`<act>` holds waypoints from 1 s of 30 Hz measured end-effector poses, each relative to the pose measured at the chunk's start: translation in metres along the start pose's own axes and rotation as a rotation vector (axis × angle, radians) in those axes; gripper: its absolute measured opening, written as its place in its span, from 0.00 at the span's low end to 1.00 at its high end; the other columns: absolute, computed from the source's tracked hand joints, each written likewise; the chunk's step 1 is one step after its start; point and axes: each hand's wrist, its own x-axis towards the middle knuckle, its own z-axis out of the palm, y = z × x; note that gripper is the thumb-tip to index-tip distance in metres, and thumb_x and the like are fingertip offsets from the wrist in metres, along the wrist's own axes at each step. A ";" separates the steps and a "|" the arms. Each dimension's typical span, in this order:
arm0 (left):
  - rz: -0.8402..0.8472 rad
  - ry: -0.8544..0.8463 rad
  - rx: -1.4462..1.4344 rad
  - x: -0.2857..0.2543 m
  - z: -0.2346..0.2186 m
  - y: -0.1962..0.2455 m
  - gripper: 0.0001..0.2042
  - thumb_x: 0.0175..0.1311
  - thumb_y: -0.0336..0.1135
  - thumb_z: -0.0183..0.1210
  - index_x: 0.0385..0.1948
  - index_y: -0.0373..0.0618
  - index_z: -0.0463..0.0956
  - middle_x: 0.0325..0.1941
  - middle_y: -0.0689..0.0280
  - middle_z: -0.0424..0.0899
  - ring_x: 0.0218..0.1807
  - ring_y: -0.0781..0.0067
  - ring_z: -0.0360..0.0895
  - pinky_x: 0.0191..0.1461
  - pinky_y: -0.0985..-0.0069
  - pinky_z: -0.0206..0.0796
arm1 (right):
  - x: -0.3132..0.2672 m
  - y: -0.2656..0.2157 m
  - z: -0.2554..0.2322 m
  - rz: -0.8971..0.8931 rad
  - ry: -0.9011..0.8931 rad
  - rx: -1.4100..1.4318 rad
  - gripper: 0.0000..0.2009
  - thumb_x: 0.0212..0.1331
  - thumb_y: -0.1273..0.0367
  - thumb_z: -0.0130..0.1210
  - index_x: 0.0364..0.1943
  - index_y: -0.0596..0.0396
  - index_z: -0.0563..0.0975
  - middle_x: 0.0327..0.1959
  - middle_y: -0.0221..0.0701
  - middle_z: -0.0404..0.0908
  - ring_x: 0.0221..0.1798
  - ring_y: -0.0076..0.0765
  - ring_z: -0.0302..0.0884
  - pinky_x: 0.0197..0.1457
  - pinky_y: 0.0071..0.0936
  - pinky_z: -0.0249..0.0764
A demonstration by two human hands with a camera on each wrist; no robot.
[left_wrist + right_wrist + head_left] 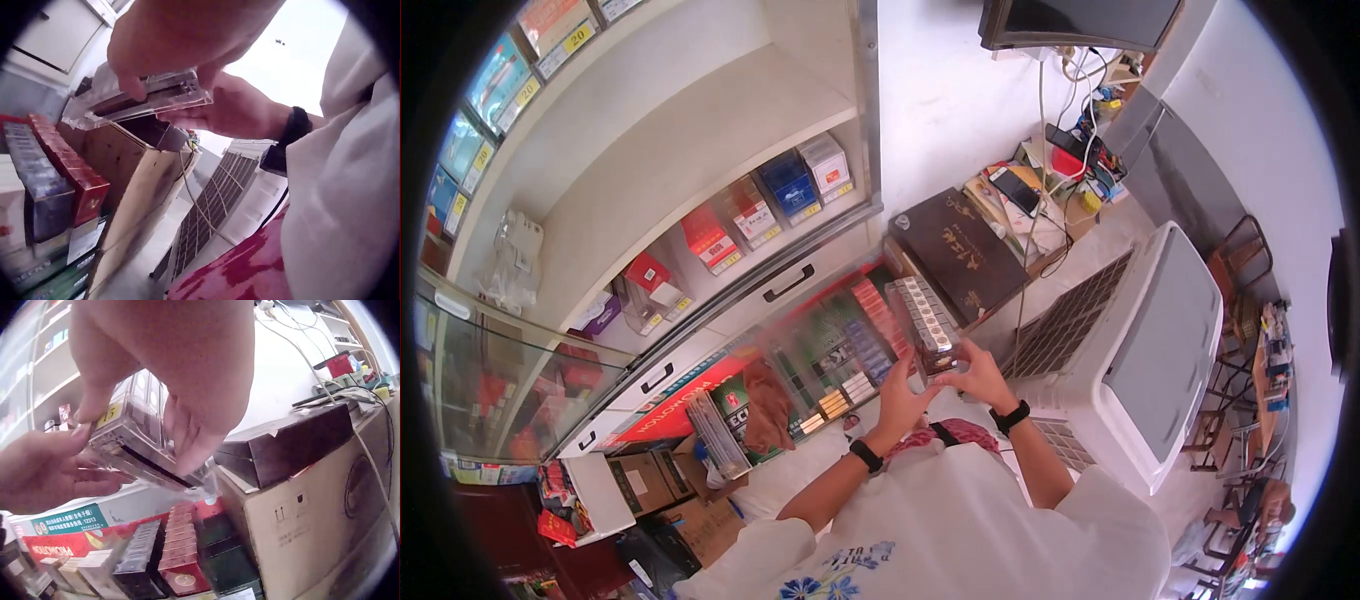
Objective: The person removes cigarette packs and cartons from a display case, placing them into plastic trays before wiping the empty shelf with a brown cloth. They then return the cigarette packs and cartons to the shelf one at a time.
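Observation:
Both hands hold a clear plastic display tray with a row of cigarette packs in it, above the open drawer. My left hand grips its near left corner, with the thumb against the side. On the right side of the near end, my right hand has its fingers curled round the tray. A yellow price tag marked 15 sits at the tray's front end in the right wrist view. Below are rows of cigarette packs, among them a red row and a dark blue row.
Behind the drawer stands a cabinet shelf with more packs in trays. A dark brown box lies on a cardboard carton at the drawer's right. To the right is a large white air cooler. A phone lies on papers.

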 end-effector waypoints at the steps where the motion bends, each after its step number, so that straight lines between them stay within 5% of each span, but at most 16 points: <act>1: -0.010 0.018 -0.019 0.002 0.005 -0.003 0.43 0.52 0.36 0.76 0.70 0.33 0.63 0.65 0.46 0.76 0.62 0.54 0.80 0.64 0.65 0.73 | 0.005 -0.001 -0.003 -0.011 -0.030 -0.007 0.33 0.45 0.59 0.79 0.51 0.64 0.76 0.47 0.46 0.86 0.53 0.45 0.85 0.59 0.38 0.77; 4: -0.046 0.063 -0.071 0.004 0.013 0.000 0.43 0.53 0.35 0.75 0.71 0.33 0.62 0.66 0.46 0.76 0.63 0.55 0.79 0.66 0.66 0.72 | 0.019 0.009 -0.009 0.023 -0.083 -0.063 0.32 0.45 0.63 0.78 0.53 0.64 0.76 0.48 0.42 0.86 0.53 0.35 0.82 0.64 0.35 0.74; 13: -0.123 0.140 -0.202 0.017 0.040 -0.012 0.40 0.57 0.33 0.73 0.71 0.34 0.60 0.66 0.47 0.76 0.66 0.57 0.77 0.68 0.65 0.71 | 0.041 0.024 -0.020 0.009 -0.179 -0.082 0.38 0.47 0.59 0.77 0.60 0.66 0.72 0.55 0.48 0.83 0.57 0.44 0.82 0.60 0.36 0.76; 19: -0.131 0.170 -0.324 0.029 0.059 -0.040 0.38 0.61 0.31 0.71 0.71 0.35 0.59 0.71 0.49 0.70 0.68 0.60 0.74 0.69 0.65 0.70 | 0.051 0.031 -0.014 -0.040 -0.149 -0.186 0.30 0.49 0.63 0.74 0.56 0.63 0.76 0.47 0.45 0.84 0.48 0.47 0.83 0.53 0.38 0.77; 22: -0.128 0.169 -0.348 0.035 0.063 -0.050 0.38 0.62 0.29 0.69 0.72 0.35 0.57 0.71 0.50 0.70 0.68 0.60 0.73 0.69 0.65 0.71 | 0.057 0.045 -0.005 -0.153 -0.097 -0.207 0.29 0.50 0.64 0.72 0.56 0.63 0.76 0.45 0.47 0.84 0.45 0.52 0.82 0.50 0.39 0.76; 30: -0.068 0.222 -0.322 0.043 0.075 -0.048 0.40 0.60 0.20 0.65 0.74 0.36 0.52 0.72 0.50 0.69 0.70 0.60 0.71 0.68 0.66 0.72 | 0.040 0.054 0.005 -0.088 0.052 -0.186 0.30 0.52 0.65 0.70 0.59 0.65 0.75 0.48 0.50 0.84 0.52 0.54 0.82 0.55 0.40 0.77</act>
